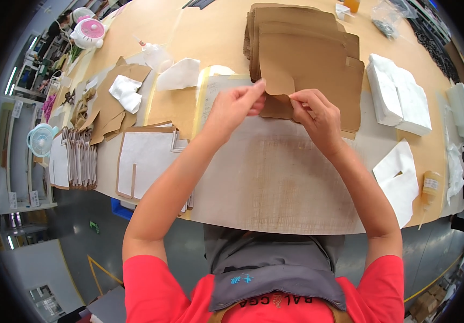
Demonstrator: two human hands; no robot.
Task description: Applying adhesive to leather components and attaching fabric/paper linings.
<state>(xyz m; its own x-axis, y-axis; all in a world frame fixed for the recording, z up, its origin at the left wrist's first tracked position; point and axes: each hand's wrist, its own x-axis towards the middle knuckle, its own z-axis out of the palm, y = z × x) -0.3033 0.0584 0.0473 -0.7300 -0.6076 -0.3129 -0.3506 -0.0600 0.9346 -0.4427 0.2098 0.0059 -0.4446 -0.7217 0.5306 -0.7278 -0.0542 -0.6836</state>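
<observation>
My right hand (315, 113) pinches the edge of a curled brown sheet piece (278, 107) at the front of a tall stack of brown cut pieces (302, 48). My left hand (240, 105) is closed beside the left edge of that curled piece, its thumb tip overlapping the stack's edge; what its fingers hold, if anything, is unclear. Under both forearms lies a grey, stained work mat (269, 177). Left of my left forearm is a stack of white pieces with brown borders (137, 161).
Folded white bundles (399, 97), a white cut piece (396, 177) and a bottle (430, 185) lie right. Brown scraps (108, 118), a squeeze bottle (156, 56), standing layered pieces (75, 161) and two small fans (89, 32) are left. Another person (59, 27) is at the far upper left.
</observation>
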